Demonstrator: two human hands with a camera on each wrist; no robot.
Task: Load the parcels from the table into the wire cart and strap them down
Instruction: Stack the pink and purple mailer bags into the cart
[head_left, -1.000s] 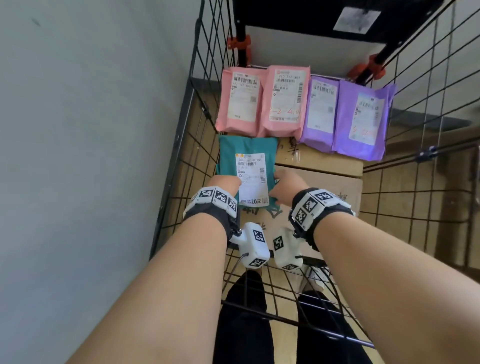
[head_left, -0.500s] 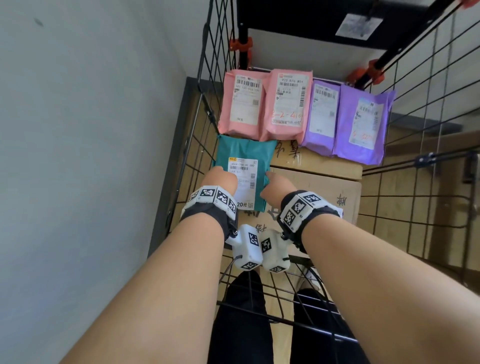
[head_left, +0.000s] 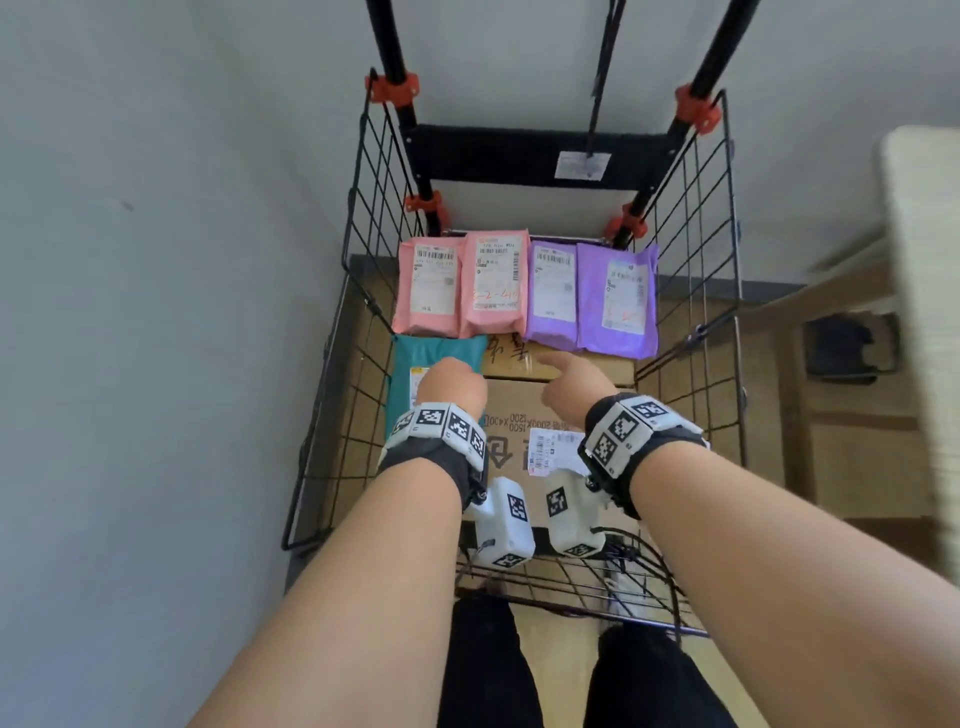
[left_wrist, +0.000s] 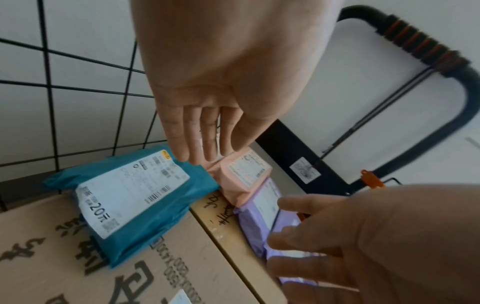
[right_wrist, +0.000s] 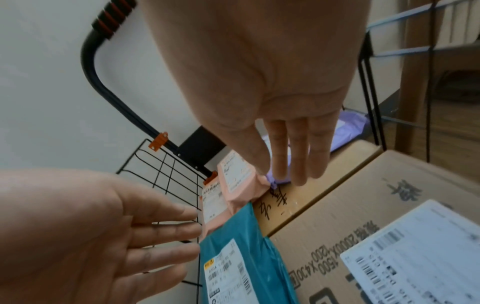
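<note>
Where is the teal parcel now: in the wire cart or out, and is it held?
In, unheld. The teal parcel lies flat on a cardboard box inside the wire cart; both hands are open above it.

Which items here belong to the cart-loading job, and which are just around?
Job: teal parcel, two pink parcels, two purple parcels, cardboard boxes, wire cart, left hand and right hand, both open above the load.

Around: dark object on the floor, pale surface at right.

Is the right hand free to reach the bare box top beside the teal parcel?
Probably yes: the right hand is open, holds nothing, and hovers over that bare cardboard box; nothing lies between them beside the teal parcel.
</note>
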